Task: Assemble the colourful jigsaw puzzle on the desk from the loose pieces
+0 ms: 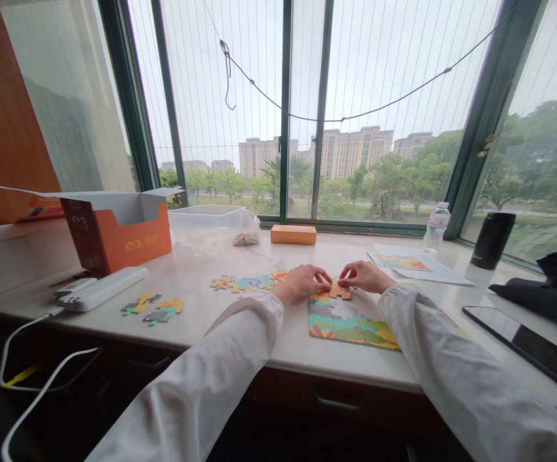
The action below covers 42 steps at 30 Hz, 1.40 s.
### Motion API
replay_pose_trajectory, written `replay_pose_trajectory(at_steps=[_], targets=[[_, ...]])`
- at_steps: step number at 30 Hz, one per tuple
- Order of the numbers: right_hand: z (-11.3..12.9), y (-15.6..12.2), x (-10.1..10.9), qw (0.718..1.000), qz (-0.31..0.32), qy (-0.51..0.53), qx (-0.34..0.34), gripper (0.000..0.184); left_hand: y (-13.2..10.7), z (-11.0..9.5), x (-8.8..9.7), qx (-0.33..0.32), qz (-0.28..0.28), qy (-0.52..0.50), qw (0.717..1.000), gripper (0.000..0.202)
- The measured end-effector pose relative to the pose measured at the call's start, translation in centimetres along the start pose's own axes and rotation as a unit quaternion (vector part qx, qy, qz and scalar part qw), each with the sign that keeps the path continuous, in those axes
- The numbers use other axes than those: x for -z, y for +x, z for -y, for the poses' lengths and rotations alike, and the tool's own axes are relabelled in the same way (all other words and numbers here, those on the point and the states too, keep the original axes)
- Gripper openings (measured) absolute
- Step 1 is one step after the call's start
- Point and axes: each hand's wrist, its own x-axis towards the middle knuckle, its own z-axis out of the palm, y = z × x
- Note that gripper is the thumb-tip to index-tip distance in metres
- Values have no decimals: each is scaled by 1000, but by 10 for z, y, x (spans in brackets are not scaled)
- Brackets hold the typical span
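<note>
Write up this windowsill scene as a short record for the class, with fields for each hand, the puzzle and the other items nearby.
Left hand: fingertips at the top edge of the puzzle
Right hand: fingertips facing the left hand's, at the same edge
Puzzle: part-built jigsaw puzzle
Loose parts: jigsaw pieces left of the hands
Surface: pale marble sill
Nearby: orange box, water bottle, printed paper, black tablet

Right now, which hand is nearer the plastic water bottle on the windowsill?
Right. The right hand, at the puzzle pieces, is left of the plastic water bottle and closer to the person. The left hand is farther left, with the right hand between it and the bottle.
</note>
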Motion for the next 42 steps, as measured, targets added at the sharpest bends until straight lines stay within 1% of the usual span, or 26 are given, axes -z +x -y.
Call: replay_pose_trajectory(at_steps=[2,5,10,15,18,21,23,25,28,34,38,42], targets=[[1,-1,-1,1000,-14,-22,-7,39,0,-1,0,-4,4,18,1000,31],[2,-1,-2,998,-33,-57,-16,39,-1,-5,0,16,-7,55,998,29],[2,-1,-5,997,-27,-68,-30,40,-3,-12,0,46,-9,85,995,26],[-4,1,2,999,9,-39,-22,41,-4,-9,-1,47,-11,65,997,31],[-11,1,6,999,25,5,-19,48,-3,-5,-3,37,-5,49,998,33],[-15,2,6,999,20,20,-20,52,-1,-1,-4,20,0,34,999,33],[-16,2,5,1000,14,4,-20,52,0,1,-4,14,-13,25,1000,30],[-16,3,4,1000,12,-1,-16,52,1,4,-3,19,-31,17,999,28],[-17,3,4,999,17,30,-9,54,2,8,-2,42,-50,3,998,29],[-16,4,5,999,2,41,5,53,1,8,0,45,-39,-8,998,42],[-14,3,4,999,21,30,3,52,0,7,0,50,-38,-10,998,41],[-14,4,4,999,18,49,11,56,-1,7,0,49,-38,-8,998,39]])
